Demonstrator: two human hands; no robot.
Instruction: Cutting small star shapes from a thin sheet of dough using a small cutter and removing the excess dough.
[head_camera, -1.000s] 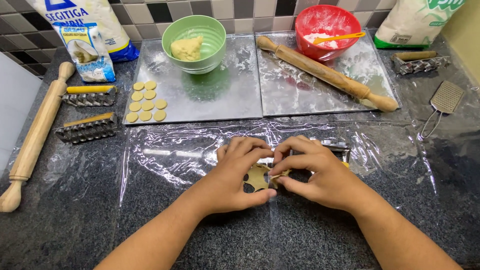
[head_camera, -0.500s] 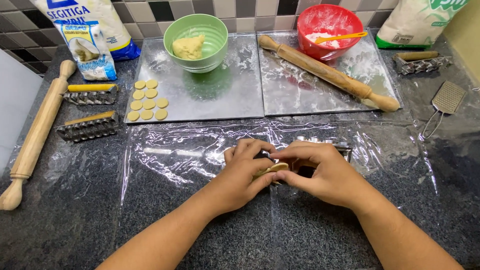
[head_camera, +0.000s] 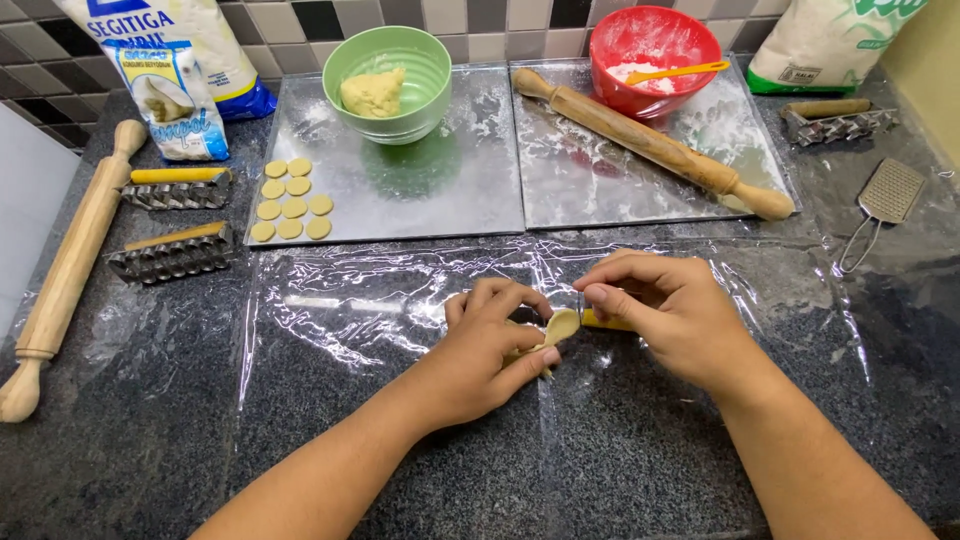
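Thin round of pale dough (head_camera: 562, 325) pinched between left hand (head_camera: 490, 355) and right hand (head_camera: 672, 318), low over crinkled clear plastic sheet (head_camera: 400, 300) on speckled dark counter; both hands partly closed, fingertips on the dough, right also over a yellow-handled tool (head_camera: 603, 321), grip there unclear

Likely risks: soft disc tearing or folding under too firm a pinch, sticking to film

Beyond: matte cut rounds (head_camera: 290, 200) on shiny floured metal tray (head_camera: 450, 190), smooth green bowl (head_camera: 388, 68) with lumpy dough, wooden rolling pin (head_camera: 655, 145)
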